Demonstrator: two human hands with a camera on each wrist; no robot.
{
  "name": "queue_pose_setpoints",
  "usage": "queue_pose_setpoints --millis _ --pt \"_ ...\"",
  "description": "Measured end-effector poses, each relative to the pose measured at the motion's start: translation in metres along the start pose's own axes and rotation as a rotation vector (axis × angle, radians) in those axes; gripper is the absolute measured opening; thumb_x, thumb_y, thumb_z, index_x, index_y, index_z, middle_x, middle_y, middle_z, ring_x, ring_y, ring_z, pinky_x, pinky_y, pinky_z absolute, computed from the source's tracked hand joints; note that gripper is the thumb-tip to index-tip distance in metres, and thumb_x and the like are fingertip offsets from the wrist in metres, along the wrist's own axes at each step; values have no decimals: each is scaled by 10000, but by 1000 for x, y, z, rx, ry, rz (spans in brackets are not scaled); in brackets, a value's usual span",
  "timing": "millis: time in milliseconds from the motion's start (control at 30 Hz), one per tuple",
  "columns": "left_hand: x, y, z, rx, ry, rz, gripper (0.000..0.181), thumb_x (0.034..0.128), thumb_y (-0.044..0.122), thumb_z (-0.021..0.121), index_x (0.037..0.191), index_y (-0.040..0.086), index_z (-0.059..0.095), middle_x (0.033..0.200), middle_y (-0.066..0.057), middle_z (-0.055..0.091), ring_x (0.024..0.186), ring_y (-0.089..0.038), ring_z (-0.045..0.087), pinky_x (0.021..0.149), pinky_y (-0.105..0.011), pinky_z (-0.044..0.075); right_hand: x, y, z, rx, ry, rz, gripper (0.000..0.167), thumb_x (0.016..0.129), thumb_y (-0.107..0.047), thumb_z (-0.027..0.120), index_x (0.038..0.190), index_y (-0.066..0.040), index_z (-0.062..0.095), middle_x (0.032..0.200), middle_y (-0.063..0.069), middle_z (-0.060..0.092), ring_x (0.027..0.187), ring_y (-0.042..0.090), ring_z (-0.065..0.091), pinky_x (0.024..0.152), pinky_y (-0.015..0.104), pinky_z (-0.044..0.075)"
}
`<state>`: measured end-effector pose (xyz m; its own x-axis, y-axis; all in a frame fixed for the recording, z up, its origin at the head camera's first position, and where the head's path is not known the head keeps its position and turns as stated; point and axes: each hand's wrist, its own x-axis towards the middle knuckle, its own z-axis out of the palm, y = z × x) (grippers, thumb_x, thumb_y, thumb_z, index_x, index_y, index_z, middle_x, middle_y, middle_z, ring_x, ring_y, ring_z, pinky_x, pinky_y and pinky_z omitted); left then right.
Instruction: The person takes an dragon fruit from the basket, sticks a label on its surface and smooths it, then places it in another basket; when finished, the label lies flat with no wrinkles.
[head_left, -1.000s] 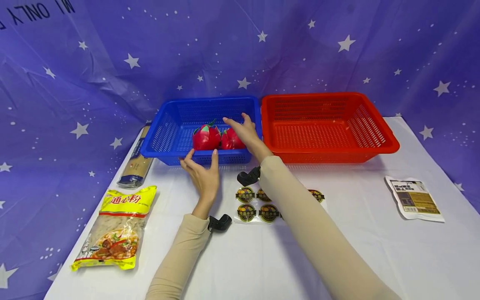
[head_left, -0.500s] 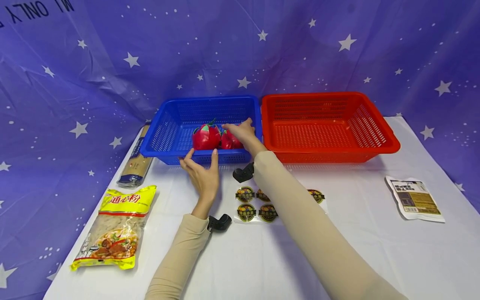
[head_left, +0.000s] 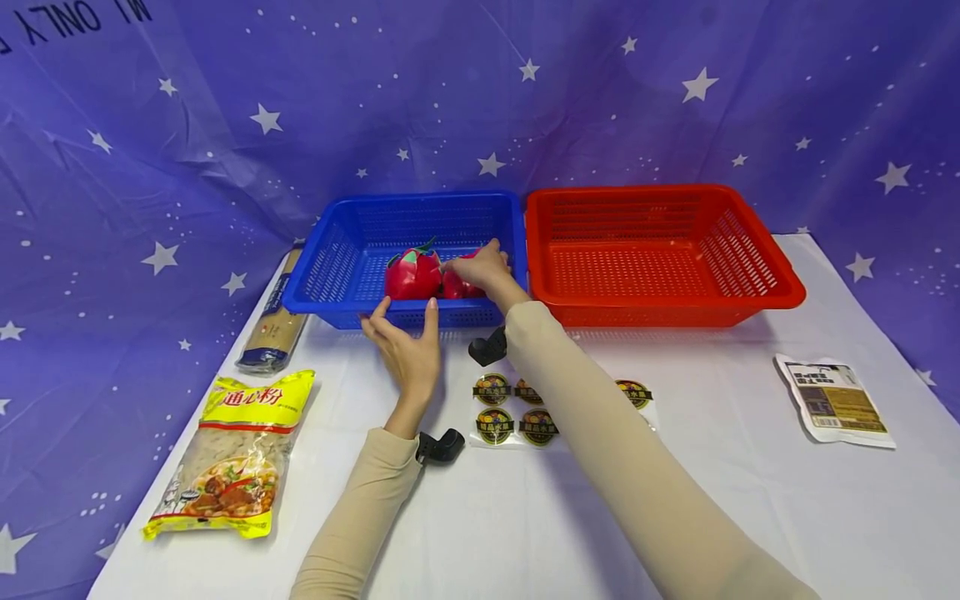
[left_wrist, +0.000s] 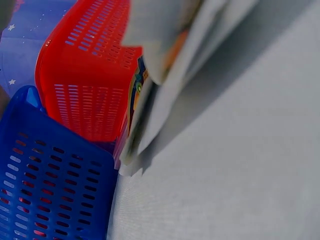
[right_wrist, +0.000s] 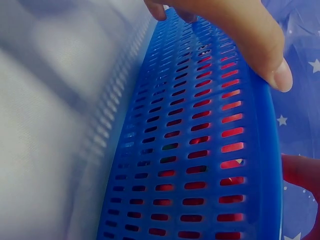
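Two red dragon fruits with green leaf tips lie side by side in the blue basket (head_left: 352,312). My right hand (head_left: 482,268) reaches in from above and grips the right dragon fruit (head_left: 457,288), partly covering it; the thumb sits between the two fruits. The left dragon fruit (head_left: 412,279) is untouched by the left hand. With fingers and thumb spread, my left hand (head_left: 411,354) rests against the basket's front wall and rim. In the right wrist view, its thumb (right_wrist: 270,60) lies at the rim, and red shows through the wall slots.
A red basket (head_left: 663,317) stands right beside the blue one. A sticker sheet (head_left: 495,407) lies under the right forearm. At left are a yellow-topped food bag (head_left: 232,454) and a brown packet (head_left: 273,333); at right, a white pouch (head_left: 834,400).
My right hand has lowered over the right dragon fruit, and its spread fingers have closed round it. The left hand and both baskets have stayed in place.
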<state>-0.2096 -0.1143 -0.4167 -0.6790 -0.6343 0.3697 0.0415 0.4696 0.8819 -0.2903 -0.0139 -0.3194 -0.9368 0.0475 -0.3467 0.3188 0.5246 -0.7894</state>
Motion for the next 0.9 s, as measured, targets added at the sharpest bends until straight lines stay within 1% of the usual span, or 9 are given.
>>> queue_pose_setpoints --millis 200,333,400,533,633,733,900 --pt "0 0 0 -1 7 1 733 755 622 572 1271 159 333 1469 -203 130 1393 -336 98 1053 -488 304 1 -1 0 -24 -18 -17 1011 773 -382 670 1456 -113 -25 1510 159 57 1389 374 71 1118 524 137" --pt "0 0 0 2 10 0 735 755 621 572 1274 158 333 1468 -195 137 1389 -338 115 1041 -481 323 2 -1 1 -83 -10 -29 1020 763 -380 682 1455 -95 -12 1509 176 48 1382 403 80 1111 532 153" --pt "0 0 1 5 14 7 733 758 618 572 1273 154 336 1464 -193 146 1387 -338 123 1040 -471 329 3 -1 3 -133 7 -38 1016 754 -402 686 1453 -83 22 1497 186 81 1368 411 122 1101 532 191" --pt "0 1 0 2 22 19 728 761 610 575 1268 143 340 1460 -201 146 1381 -348 136 1054 -454 318 4 -1 8 -283 46 -49 1000 742 -497 664 1449 -66 103 1464 206 146 1330 403 205 1065 536 267" --pt "0 1 0 2 20 21 727 759 607 580 1267 145 341 1460 -208 142 1381 -353 131 1071 -446 296 4 0 12 -378 58 -53 978 748 -548 630 1442 -54 150 1456 218 148 1315 413 223 1041 549 295" --pt "0 1 1 4 17 22 723 759 602 586 1267 149 340 1458 -205 148 1385 -350 120 1070 -455 295 4 -1 13 -421 52 -59 949 761 -554 610 1438 -52 174 1460 215 148 1309 423 238 1026 553 317" --pt "-1 1 0 2 11 11 728 759 603 584 1275 157 332 1462 -197 137 1389 -342 107 1063 -469 299 5 -2 13 -440 54 -68 925 771 -543 604 1435 -53 186 1461 209 186 1294 433 292 1008 549 343"
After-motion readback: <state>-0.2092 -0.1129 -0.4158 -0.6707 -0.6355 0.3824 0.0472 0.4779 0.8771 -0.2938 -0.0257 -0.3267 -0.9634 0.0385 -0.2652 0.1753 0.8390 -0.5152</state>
